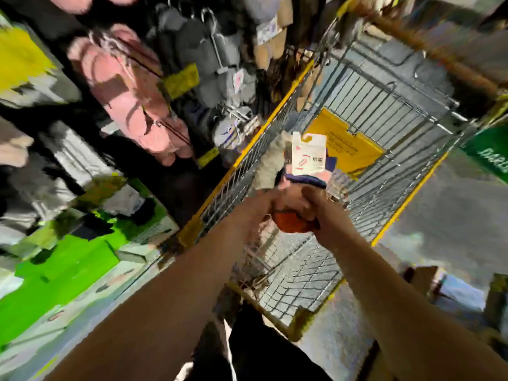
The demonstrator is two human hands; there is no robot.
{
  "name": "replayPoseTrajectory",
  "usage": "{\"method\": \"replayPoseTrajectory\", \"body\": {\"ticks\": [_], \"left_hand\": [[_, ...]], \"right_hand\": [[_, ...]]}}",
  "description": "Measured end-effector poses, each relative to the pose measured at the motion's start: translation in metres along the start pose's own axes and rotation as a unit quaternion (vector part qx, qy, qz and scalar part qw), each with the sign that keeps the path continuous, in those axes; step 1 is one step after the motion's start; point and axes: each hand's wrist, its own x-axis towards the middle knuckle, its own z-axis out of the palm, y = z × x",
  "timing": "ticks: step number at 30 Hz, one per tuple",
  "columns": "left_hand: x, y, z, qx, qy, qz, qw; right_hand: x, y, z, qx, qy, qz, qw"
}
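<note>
The frame is badly blurred. Both my arms reach forward over a wire shopping cart (379, 111) with yellow edge trim. My left hand (264, 207) and my right hand (320, 213) meet above the cart and together grip a soft packaged item (295, 224) with an orange lower part. A white hang tag (309, 154) and a fluffy whitish part with a dark blue band stick up from it. How the fingers lie is smeared.
Hanging goods fill the rack on the left: pink fluffy slippers (129, 92) and grey ones (198, 50) on hooks with yellow labels. A yellow sign (349, 147) lies in the cart. Green shelf fronts (68, 259) sit low on the left, grey floor (453, 210) on the right.
</note>
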Motion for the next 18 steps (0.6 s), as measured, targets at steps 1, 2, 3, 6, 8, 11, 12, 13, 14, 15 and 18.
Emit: {"method": "replayPoseTrajectory", "body": {"ticks": [1, 2, 3, 6, 8, 11, 12, 13, 14, 15, 18], "left_hand": [[-0.018, 0.005, -0.004, -0.016, -0.022, 0.016, 1.000], [-0.040, 0.013, -0.004, -0.020, -0.056, 0.034, 0.998], [-0.059, 0.015, -0.014, -0.028, -0.078, 0.054, 0.995], [-0.103, 0.014, -0.049, -0.088, -0.063, 0.090, 0.990], [-0.125, 0.003, -0.078, -0.101, -0.015, 0.112, 0.988], [-0.172, -0.005, -0.115, -0.141, 0.058, 0.168, 0.974], [-0.190, -0.006, -0.124, -0.148, 0.060, 0.191, 0.969], [-0.210, -0.005, -0.133, -0.155, 0.065, 0.205, 0.964], [-0.231, -0.004, -0.141, -0.159, 0.084, 0.216, 0.960], [-0.249, -0.004, -0.150, -0.166, 0.113, 0.230, 0.952], [-0.299, -0.004, -0.168, -0.198, 0.195, 0.285, 0.917]], "right_hand": [[-0.013, -0.002, 0.009, -0.017, -0.013, -0.012, 1.000], [-0.025, -0.004, 0.019, -0.028, -0.025, -0.024, 0.999], [-0.044, -0.005, 0.033, -0.037, -0.044, -0.039, 0.998], [-0.098, -0.008, 0.075, -0.065, -0.056, -0.069, 0.994], [-0.133, -0.011, 0.099, -0.136, -0.067, -0.092, 0.984], [-0.170, -0.007, 0.134, -0.138, -0.139, -0.105, 0.975], [-0.185, -0.006, 0.148, -0.140, -0.166, -0.111, 0.970], [-0.196, -0.005, 0.161, -0.145, -0.199, -0.129, 0.960], [-0.207, -0.005, 0.173, -0.147, -0.226, -0.147, 0.952], [-0.220, -0.005, 0.185, -0.157, -0.236, -0.174, 0.943], [-0.258, -0.010, 0.218, -0.219, -0.230, -0.267, 0.910]]}}
